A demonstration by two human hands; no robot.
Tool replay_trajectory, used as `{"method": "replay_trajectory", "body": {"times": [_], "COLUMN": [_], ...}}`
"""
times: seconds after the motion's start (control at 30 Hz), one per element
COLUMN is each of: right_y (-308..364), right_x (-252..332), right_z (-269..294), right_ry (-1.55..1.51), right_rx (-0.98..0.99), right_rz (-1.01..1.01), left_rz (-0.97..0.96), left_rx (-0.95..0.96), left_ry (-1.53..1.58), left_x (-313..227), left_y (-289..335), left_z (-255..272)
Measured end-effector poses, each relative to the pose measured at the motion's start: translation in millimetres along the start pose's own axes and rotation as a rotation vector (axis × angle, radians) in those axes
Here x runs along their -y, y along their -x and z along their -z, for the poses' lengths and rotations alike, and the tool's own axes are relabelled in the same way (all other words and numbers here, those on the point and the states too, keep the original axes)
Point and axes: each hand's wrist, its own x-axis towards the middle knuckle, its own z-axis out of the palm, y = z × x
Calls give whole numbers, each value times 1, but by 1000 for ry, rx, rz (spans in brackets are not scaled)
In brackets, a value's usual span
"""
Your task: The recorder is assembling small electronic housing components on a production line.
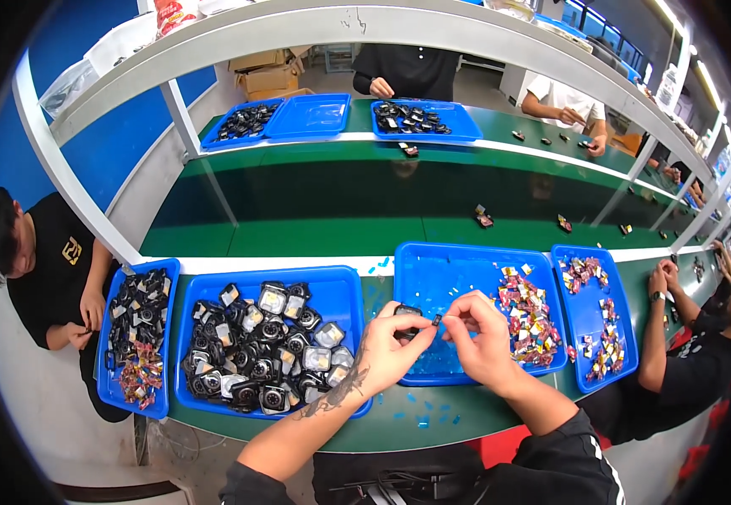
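In front of me, over the near edge of a blue tray (433,273), my left hand (389,347) is closed around a small black watch case (407,311). My right hand (481,335) meets it from the right, thumb and forefinger pinched at a small dark piece (437,320) beside the case. Whether that piece is joined to the case is too small to tell. Small red, yellow and white parts (527,320) are heaped in the tray's right half, with blue film scraps on its left. Left of my hands, another blue tray (269,276) is full of black watch cases (273,349).
A narrow blue tray (173,278) at far left holds cases and coloured parts; another (626,337) at right holds coloured parts. Blue scraps (424,421) dot the near table edge. Beyond runs a green conveyor (340,236) carrying several parts, under a white frame (298,35). People work around.
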Motion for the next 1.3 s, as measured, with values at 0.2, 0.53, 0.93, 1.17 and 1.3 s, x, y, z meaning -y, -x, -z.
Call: {"method": "replay_trajectory", "body": {"times": [0.2, 0.53, 0.93, 1.17, 1.3], "right_y": [-17, -15, -12, -12, -6], "right_x": [-10, -6, -12, -4, -7], "right_z": [33, 16, 18, 25, 13], "right_ry": [650, 436, 586, 590, 29], "right_rx": [131, 184, 214, 183, 173], "right_rz": [156, 203, 215, 205, 190], "left_rz": [-5, 190, 195, 8, 41], "left_rx": [-75, 64, 167, 127, 215], "left_ry": [235, 442, 388, 163, 282], "left_x": [4, -3, -8, -4, -5], "left_y": [-5, 1, -4, -4, -1], "left_z": [2, 5, 6, 7, 4]}}
